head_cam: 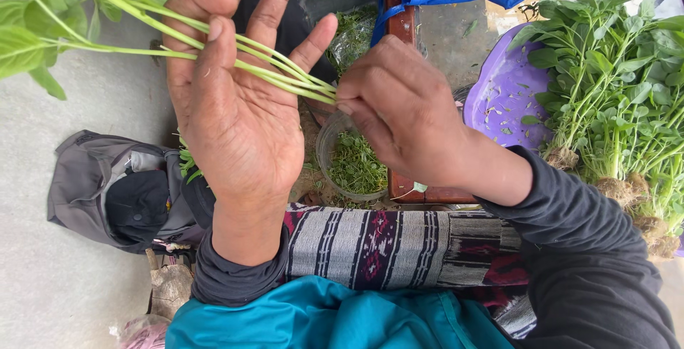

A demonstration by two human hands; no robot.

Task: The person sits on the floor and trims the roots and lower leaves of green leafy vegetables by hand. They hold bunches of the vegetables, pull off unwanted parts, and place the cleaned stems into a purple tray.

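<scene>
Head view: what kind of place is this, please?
Probably an informal outdoor or yard spot for preparing vegetables: bare concrete floor, a purple basin beside rooted leafy greens, and a clear container of picked leaves.

A single camera sits on the person's head and looks steeply down past the chest onto the lap and the ground in front. It is close: the left hand [239,117] and right hand [406,110] fill the middle of the picture, and both forearms enter from the lower edge. The striped cloth [385,245] over the knees lies just under them. The concrete floor [50,249] runs along the left, and a purple basin [502,85] reaches the right edge.
</scene>
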